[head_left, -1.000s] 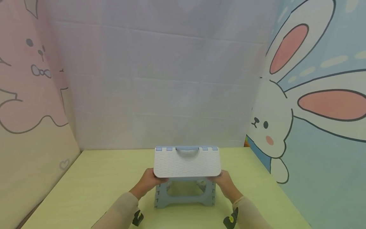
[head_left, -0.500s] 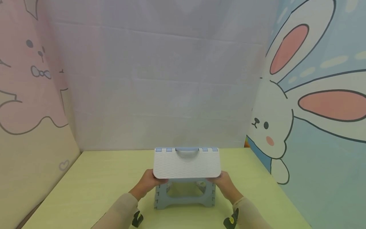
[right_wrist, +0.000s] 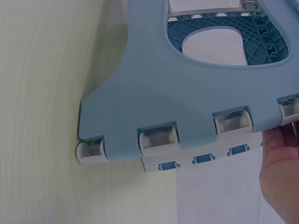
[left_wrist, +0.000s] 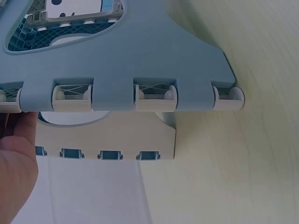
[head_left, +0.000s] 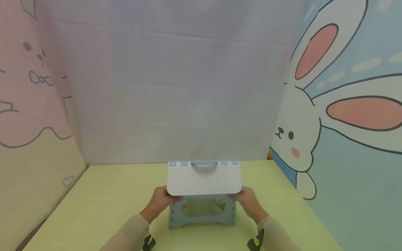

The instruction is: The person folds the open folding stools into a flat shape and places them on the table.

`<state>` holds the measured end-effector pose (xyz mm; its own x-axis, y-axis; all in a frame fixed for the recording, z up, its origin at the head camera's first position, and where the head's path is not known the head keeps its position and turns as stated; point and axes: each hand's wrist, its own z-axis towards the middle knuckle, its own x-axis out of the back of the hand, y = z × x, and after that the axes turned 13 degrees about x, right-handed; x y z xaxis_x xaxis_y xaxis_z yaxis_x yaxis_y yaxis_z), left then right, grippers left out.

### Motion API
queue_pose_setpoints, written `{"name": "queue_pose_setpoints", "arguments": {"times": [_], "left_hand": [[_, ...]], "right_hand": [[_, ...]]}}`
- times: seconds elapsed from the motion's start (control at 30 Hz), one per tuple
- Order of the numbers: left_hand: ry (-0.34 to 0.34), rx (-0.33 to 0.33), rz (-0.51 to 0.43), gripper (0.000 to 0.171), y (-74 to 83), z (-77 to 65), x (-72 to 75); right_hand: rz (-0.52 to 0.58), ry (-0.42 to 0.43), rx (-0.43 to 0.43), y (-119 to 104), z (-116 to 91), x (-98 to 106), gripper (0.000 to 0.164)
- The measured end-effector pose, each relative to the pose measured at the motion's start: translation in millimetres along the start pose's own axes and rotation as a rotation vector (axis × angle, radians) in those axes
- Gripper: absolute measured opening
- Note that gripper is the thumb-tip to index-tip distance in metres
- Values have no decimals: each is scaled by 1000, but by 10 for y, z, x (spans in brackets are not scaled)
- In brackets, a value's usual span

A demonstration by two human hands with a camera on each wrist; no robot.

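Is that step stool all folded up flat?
No, the stool is at least partly open: its white top angles away from the blue leg panel. Whether fully, I cannot tell.

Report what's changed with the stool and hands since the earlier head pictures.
Nothing visibly changed: only the head view shifted slightly, and nothing was taken hold of or let go. The left hand and right hand still hold the stool at opposite ends.

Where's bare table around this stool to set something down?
Between the left hand and pink backdrop, and between the right hand and rabbit backdrop, the table is bare. It's crowded at the stool, gripped by both hands.
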<state>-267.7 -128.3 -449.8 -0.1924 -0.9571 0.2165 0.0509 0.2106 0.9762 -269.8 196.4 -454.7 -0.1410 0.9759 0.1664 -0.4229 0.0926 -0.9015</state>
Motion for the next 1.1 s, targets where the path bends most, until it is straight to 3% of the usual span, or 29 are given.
{"name": "queue_pose_setpoints", "arguments": {"times": [0.13, 0.3, 0.73, 1.1], "left_hand": [[59, 16, 19, 34, 3, -6, -13], [78, 24, 16, 35, -26, 18, -25], [16, -8, -3, 36, 10, 25, 9], [-20, 11, -12, 39, -40, 46, 27]], "right_hand": [[17, 12, -6, -25, -2, -4, 36], [16, 23, -17, -5, -2, 1, 35], [-3, 35, -16, 5, 5, -3, 33], [23, 38, -39, 40, 11, -7, 32]]}}
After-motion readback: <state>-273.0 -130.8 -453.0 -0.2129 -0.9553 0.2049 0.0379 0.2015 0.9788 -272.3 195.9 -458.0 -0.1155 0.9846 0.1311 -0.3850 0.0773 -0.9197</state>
